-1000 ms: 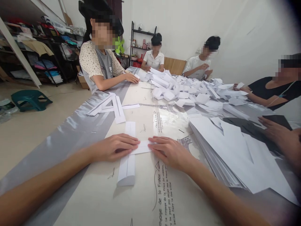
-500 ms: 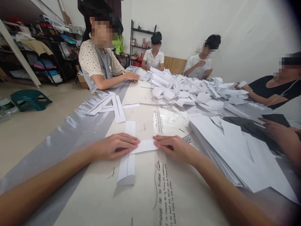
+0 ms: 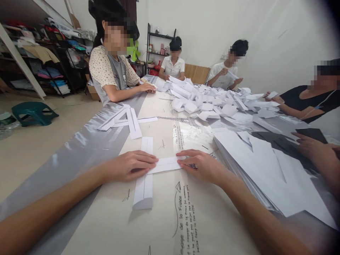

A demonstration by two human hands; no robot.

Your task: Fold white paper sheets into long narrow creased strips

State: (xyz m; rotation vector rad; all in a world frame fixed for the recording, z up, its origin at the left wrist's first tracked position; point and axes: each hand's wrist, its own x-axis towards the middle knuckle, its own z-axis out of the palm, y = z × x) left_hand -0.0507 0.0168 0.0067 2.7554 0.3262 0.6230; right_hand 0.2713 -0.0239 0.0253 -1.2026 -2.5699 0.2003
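A white folded paper strip [image 3: 167, 163] lies crosswise over another folded paper strip [image 3: 143, 191] on the printed tablecloth. On its left part, where the two strips cross, my left hand [image 3: 135, 163] presses with fingers together. My right hand [image 3: 198, 163] pinches the crosswise strip's right end between thumb and fingers. The lower strip runs away from me, its near end slightly raised and curled. Beyond my left hand lie several more folded paper strips [image 3: 134, 124], overlapping one another.
A stack of white paper sheets [image 3: 265, 166] lies at the right. A large heap of folded papers [image 3: 209, 99] covers the table's far part. Several people sit around the table, one person [image 3: 114, 71] at the left. A green stool [image 3: 34, 113] stands on the floor.
My right hand has slid slightly to the right along the crosswise strip, showing more of it. My left hand stays in place. A far co-worker now holds a paper strip stretched between both hands.
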